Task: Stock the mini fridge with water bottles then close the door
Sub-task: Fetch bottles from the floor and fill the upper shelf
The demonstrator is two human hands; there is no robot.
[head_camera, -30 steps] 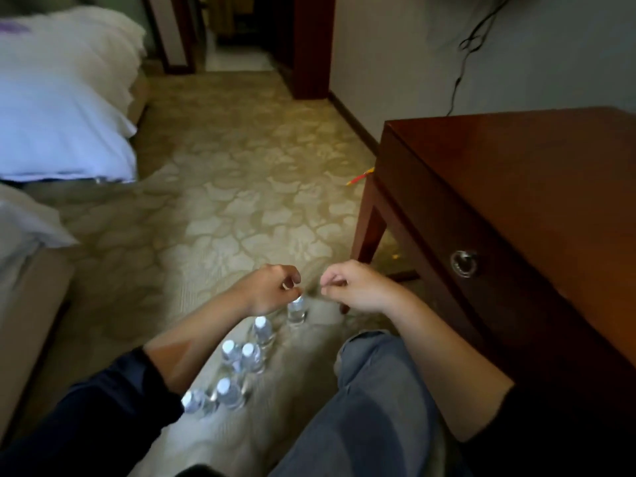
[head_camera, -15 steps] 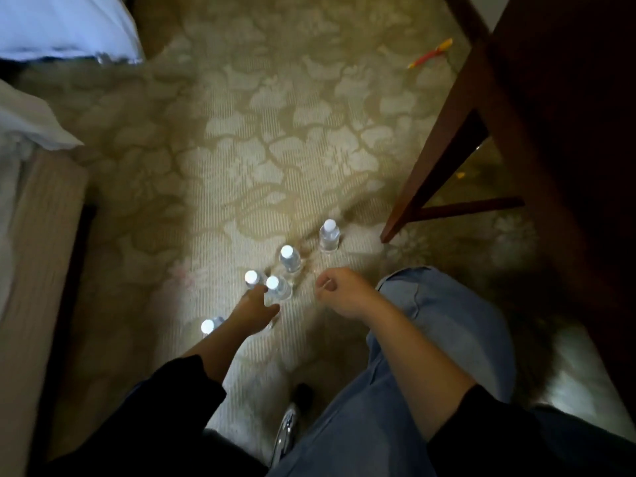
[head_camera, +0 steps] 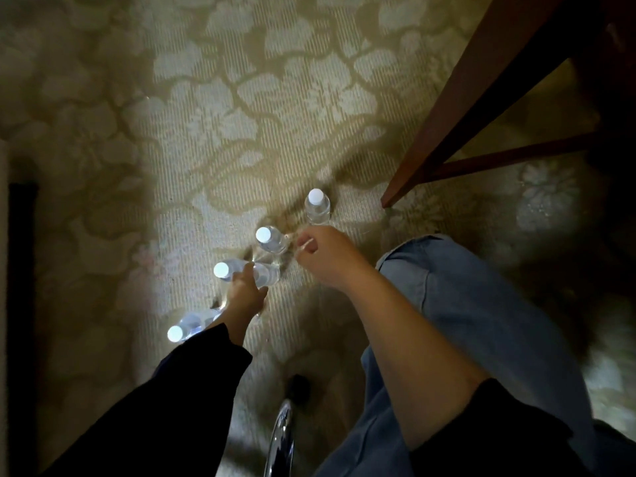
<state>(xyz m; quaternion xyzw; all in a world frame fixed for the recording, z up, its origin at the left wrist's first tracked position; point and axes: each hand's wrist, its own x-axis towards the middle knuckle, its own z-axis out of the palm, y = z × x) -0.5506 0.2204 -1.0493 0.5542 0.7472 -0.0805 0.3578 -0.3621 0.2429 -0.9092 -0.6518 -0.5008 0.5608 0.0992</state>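
Your left hand (head_camera: 246,292) reaches down to the floor with its fingers curled over a clear, white-capped water bottle, the gripped bottle (head_camera: 223,270). Its cap shows just left of your knuckles. Clear plastic also shows on the other side of your fingers, and you cannot tell whether that is the same bottle or another one behind it.

Your right hand (head_camera: 325,258) hovers just above the floor, clenched loosely with thumb against forefinger. Nothing can be seen in it.

Just left of that right hand stands the second bottle (head_camera: 270,239), upright, apart from your fingers. Beyond it is the farthest bottle (head_camera: 317,205), also upright on its own. The nearest bottle (head_camera: 186,328) sits beside your left forearm, partly hidden by the dark sleeve (head_camera: 179,401).

All four look alike — clear walls, white cap on — and the contents are clear too, so the fill level cannot be read. They form a loose diagonal line on the floral carpet (head_camera: 206,115).

To the right, the bench leg (head_camera: 475,108) comes down near the farthest bottle, with a crossbar (head_camera: 509,159) running off it. Your jeans (head_camera: 464,304) fill the lower right, and a chrome object (head_camera: 281,435) lies at the bottom edge — too dark to identify.
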